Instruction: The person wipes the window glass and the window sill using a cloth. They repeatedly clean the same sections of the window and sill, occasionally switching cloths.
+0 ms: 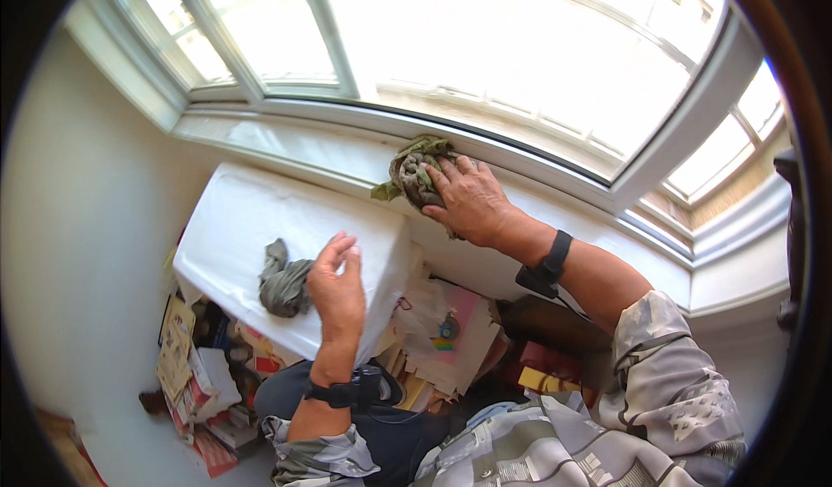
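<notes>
My right hand (pixel 471 201) presses a bunched green-brown cloth (pixel 416 175) onto the white window sill (pixel 325 152), close to the bottom of the window frame. Its fingers spread over the cloth and hide part of it. Over the white-covered surface (pixel 227 227) below the sill hovers my left hand (pixel 337 289), thumb and fingers curved with a gap between them and nothing held. A crumpled grey cloth (pixel 286 285) lies on that white cover, just left of the left hand; whether the two touch is hard to tell.
A sliding window (pixel 422 113) with white frames runs along the far side. Books and papers (pixel 201 383) are piled at lower left. More papers and a plastic bag (pixel 419 308) sit below the sill, near a yellow box (pixel 539 380). A plain wall (pixel 84 227) bounds the left.
</notes>
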Demonstrator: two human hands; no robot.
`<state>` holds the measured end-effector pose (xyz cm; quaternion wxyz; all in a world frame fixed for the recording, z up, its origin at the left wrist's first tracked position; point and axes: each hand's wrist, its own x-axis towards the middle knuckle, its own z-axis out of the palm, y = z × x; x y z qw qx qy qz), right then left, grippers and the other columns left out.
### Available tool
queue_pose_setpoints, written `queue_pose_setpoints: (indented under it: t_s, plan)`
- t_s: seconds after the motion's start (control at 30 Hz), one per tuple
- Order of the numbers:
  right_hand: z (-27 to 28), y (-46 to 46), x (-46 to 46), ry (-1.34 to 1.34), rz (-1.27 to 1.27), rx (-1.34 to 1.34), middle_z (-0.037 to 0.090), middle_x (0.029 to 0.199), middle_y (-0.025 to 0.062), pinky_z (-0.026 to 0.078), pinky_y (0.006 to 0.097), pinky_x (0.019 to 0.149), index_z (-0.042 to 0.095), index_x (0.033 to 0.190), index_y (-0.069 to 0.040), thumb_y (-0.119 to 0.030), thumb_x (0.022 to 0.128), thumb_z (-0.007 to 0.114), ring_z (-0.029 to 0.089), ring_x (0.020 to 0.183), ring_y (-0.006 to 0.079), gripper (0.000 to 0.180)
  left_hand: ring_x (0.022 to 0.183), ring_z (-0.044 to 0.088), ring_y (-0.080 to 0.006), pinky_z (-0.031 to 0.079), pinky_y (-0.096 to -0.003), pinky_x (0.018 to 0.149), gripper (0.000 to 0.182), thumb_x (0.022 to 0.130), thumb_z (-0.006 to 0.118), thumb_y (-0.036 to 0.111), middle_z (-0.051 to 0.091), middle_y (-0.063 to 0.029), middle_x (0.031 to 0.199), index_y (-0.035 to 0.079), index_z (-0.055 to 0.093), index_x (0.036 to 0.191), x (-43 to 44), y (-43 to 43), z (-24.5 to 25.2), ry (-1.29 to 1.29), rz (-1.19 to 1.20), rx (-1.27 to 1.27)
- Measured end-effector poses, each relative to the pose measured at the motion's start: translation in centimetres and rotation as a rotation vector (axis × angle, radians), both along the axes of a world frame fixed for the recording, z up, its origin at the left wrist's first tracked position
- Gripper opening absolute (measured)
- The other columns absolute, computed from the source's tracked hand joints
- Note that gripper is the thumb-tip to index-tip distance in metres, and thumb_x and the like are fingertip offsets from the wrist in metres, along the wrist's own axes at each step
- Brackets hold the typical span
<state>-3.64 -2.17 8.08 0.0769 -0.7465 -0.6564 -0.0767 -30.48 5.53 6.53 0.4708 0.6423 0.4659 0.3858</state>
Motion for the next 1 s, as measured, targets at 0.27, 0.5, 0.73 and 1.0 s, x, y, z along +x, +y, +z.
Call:
queue_pose_setpoints:
  t_s: [0.27, 0.5, 0.73, 1.0]
  plan:
    - [1.8, -14.6, 4.2, 0.011, -0.160, -0.021, 0.059, 0.159, 0.0189, 0.040, 0.0504, 0.121, 0.050, 0.164, -0.006, -0.054, 0.105, 0.067, 0.051, 0.145, 0.0395, 0.077, 0.121, 0.073, -0.0230, 0.057, -0.0337, 0.105, 0.024, 0.106, 0.071, 0.006, 0.070, -0.0203, 0.147, -0.005, 0.076, 0.126, 1.3, -0.1, 1.3, -0.002, -0.035, -0.093]
    - [1.2, -26.7, 7.6, -0.002, -0.313, 0.050, 0.064, 0.154, 0.0171, 0.043, 0.0495, 0.121, 0.057, 0.157, -0.006, -0.036, 0.097, 0.079, 0.055, 0.143, 0.0378, 0.070, 0.117, 0.072, -0.0179, 0.058, -0.0299, 0.097, 0.025, 0.106, 0.071, 0.007, 0.070, -0.0169, 0.148, -0.003, 0.076, 0.128, 2.4, -0.8, 0.2, 0.014, -0.074, -0.114]
    - [0.1, -36.9, 10.8, 0.037, -0.535, 0.169, 0.071, 0.137, 0.0194, 0.050, 0.0481, 0.112, 0.065, 0.143, 0.000, -0.013, 0.094, 0.079, 0.062, 0.127, 0.0401, 0.053, 0.118, 0.071, -0.0158, 0.058, -0.0289, 0.092, 0.024, 0.107, 0.070, 0.009, 0.069, -0.0131, 0.151, 0.001, 0.077, 0.129, 2.2, -0.7, -1.0, 0.048, -0.091, -0.129]
    - [-0.6, -45.7, 13.9, 1.121, -0.811, 0.844, 0.075, 0.134, 0.0184, 0.062, 0.0389, 0.094, 0.065, 0.142, 0.001, -0.026, 0.117, 0.052, 0.077, 0.108, 0.0288, 0.039, 0.129, 0.066, -0.0186, 0.056, -0.0390, 0.101, 0.027, 0.109, 0.070, 0.017, 0.067, -0.0082, 0.153, 0.005, 0.075, 0.134, 2.6, -1.4, -2.0, 0.055, -0.191, -0.166]
